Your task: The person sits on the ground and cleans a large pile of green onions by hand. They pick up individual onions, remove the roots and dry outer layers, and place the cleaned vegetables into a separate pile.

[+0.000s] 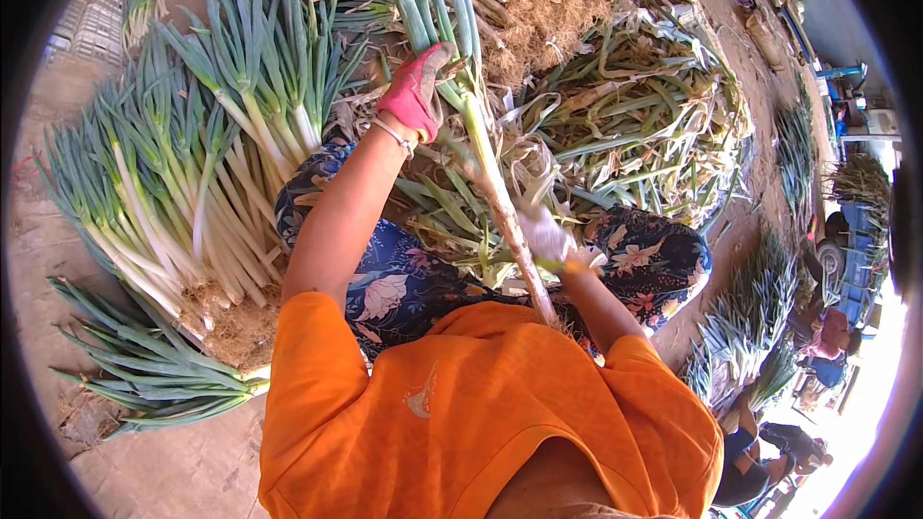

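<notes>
In a red glove with a greyish palm, my left hand [420, 92] grips a large Welsh onion [482, 133] where its green leaves meet the shaft. The onion slants across in front of me, leaves away and root end close to my orange shirt. Brownish outer skin covers its lower shaft. My right hand [546, 234], in a pale glove, is beside that lower shaft and blurred by motion. Whether its fingers hold any of the skin cannot be made out. Stripped leaves and skins [461, 213] lie between my knees.
Cleaned onions with white shafts [209, 209] are piled at my left. A heap of stripped leaves [642, 122] stands at front right, with unpeeled rooted onions [533, 11] beyond. More onion rows [750, 310], several people [750, 461] and a blue cart [858, 252] are on the right.
</notes>
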The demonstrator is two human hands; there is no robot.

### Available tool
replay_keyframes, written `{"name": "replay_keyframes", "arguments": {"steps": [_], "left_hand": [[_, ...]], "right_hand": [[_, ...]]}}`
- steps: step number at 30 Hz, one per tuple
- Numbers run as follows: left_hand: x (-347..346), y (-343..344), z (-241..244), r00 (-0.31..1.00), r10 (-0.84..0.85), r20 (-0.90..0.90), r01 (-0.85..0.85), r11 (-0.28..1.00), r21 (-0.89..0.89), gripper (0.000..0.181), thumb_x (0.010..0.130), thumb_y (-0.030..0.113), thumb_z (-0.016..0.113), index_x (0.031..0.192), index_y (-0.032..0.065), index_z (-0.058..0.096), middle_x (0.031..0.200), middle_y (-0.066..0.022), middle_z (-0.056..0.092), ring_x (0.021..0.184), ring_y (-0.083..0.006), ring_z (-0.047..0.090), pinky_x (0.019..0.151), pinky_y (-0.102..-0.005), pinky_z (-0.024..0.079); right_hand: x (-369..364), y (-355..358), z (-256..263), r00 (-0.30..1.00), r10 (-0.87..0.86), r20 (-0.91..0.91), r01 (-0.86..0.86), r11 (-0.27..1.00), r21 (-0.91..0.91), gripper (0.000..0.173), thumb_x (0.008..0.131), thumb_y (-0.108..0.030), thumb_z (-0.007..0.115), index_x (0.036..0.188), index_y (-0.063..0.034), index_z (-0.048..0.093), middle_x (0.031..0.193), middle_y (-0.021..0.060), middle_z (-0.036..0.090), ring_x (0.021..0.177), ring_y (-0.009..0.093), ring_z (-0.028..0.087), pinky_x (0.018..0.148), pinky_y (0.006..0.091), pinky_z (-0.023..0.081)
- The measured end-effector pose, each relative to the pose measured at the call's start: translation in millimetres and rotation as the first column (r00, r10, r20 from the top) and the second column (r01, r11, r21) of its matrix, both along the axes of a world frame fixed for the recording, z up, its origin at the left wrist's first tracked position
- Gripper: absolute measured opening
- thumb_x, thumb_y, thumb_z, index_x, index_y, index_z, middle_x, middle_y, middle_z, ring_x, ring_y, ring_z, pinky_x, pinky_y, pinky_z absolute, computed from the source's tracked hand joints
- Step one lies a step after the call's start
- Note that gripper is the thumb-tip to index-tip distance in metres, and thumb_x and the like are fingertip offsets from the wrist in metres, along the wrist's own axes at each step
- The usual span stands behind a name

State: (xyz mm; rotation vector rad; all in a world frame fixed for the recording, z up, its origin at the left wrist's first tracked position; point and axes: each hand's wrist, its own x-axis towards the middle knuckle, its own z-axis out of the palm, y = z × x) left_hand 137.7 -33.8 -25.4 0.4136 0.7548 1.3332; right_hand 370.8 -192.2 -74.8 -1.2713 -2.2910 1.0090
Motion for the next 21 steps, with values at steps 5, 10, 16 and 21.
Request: {"name": "replay_keyframes", "arguments": {"steps": [5, 10, 16, 21], "left_hand": [[3, 10, -12, 1.0, -0.026, -0.014, 0.026, 1.0, 0.011, 0.02, 0.089, 0.019, 0.064, 0.104, 0.007, 0.064, 0.098, -0.0041, 0.065, 0.089, -0.0192, 0.064, 0.081, -0.0354, 0.053], [9, 9, 8, 0.995, -0.081, 0.053, 0.075, 0.992, 0.097, 0.022, 0.089, 0.019, 0.064, 0.108, 0.0071, 0.063, 0.1, -0.0041, 0.066, 0.093, -0.018, 0.062, 0.085, -0.034, 0.05], [15, 11, 16, 0.982, -0.183, 0.043, 0.177, 0.977, 0.119, 0.037, 0.09, 0.03, 0.064, 0.123, 0.0153, 0.054, 0.109, -0.002, 0.06, 0.103, -0.0178, 0.058, 0.081, -0.0361, 0.051], [15, -5, 44, 0.982, -0.188, 0.023, 0.183, 0.975, 0.128, 0.051, 0.09, 0.048, 0.06, 0.128, 0.0148, 0.05, 0.121, -0.0077, 0.051, 0.105, -0.0247, 0.057, 0.079, -0.0446, 0.057]], "right_hand": [[32, -42, 41, 0.874, 0.216, 0.436, 0.013, 0.885, -0.465, 0.028, 0.086, -0.026, 0.059, 0.105, -0.0057, 0.062, 0.096, 0.0186, 0.066, 0.089, 0.036, 0.065, 0.079, 0.0416, 0.051], [15, 27, 69, 0.899, -0.407, 0.16, 0.438, 0.839, -0.325, 0.056, 0.084, -0.029, 0.065, 0.13, -0.0018, 0.05, 0.121, 0.0208, 0.061, 0.104, 0.028, 0.064, 0.093, 0.039, 0.049], [-62, 120, 109, 0.919, -0.389, -0.057, 0.392, 0.896, 0.206, 0.089, 0.071, -0.037, 0.077, 0.141, -0.0013, 0.036, 0.137, 0.0229, 0.044, 0.113, 0.034, 0.057, 0.095, 0.0377, 0.047], [-63, 141, 86, 0.812, -0.535, -0.233, 0.536, 0.842, -0.063, 0.054, 0.082, -0.043, 0.065, 0.112, 0.0025, 0.062, 0.082, 0.0171, 0.068, 0.078, 0.029, 0.067, 0.076, 0.0364, 0.052]]}}
